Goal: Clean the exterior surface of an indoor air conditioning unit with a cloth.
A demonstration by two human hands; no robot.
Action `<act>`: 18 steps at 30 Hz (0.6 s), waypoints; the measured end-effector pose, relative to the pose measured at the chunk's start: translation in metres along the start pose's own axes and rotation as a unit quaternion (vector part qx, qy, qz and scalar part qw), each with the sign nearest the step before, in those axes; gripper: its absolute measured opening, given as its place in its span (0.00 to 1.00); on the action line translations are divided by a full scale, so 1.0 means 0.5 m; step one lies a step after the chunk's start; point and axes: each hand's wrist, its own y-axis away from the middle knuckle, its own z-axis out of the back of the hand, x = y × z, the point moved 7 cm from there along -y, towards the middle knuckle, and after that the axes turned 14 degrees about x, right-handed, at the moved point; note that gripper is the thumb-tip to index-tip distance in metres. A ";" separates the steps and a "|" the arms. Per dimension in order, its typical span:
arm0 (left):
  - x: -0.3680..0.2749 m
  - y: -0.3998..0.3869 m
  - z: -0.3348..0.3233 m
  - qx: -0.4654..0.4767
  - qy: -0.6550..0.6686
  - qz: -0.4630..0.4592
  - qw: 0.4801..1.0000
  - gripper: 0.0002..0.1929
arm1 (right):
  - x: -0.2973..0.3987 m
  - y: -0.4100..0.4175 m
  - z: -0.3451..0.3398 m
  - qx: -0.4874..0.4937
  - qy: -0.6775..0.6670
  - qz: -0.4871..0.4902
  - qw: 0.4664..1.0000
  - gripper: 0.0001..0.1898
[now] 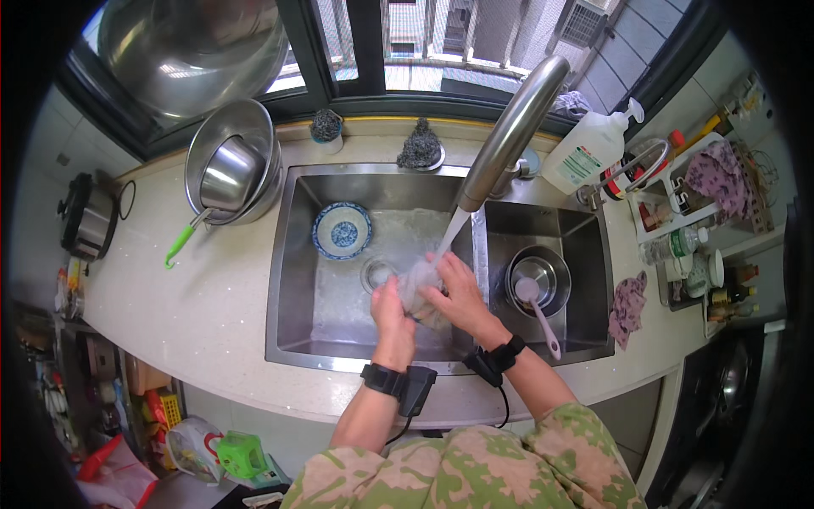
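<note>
Water pours from the steel faucet (509, 137) onto a pale, wet cloth-like thing (418, 286) in the large sink basin (346, 312). My left hand (389, 308) grips its left side, thumb up. From the right, my right hand (463, 292) holds it with the fingers spread over its upper edge. Beneath it shows something yellowish and patterned, too blurred to name. A blue-and-white patterned bowl (342, 231) rests at the basin's back left, apart from both hands. The round drain (379, 273) is just left of the water stream.
The smaller basin holds a metal pot (554, 270) with a pink-handled ladle (540, 312). Nested steel vessels (232, 165) stand left of the sink. Steel wool (421, 145) and a large pump bottle (586, 149) stand behind it. A purple cloth (628, 310) lies to the right.
</note>
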 end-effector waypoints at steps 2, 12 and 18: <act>-0.027 0.021 -0.019 -0.051 -0.035 -0.039 0.997 0.17 | -0.009 -0.014 -0.007 0.015 0.000 0.023 1.000 0.22; -0.062 0.040 0.013 -0.082 -0.046 -0.063 0.994 0.19 | 0.039 0.002 -0.026 0.058 -0.058 0.104 0.991 0.20; -0.098 0.056 -0.071 0.100 -0.329 -0.091 0.935 0.24 | -0.067 0.015 -0.010 0.001 -0.135 -0.084 0.987 0.17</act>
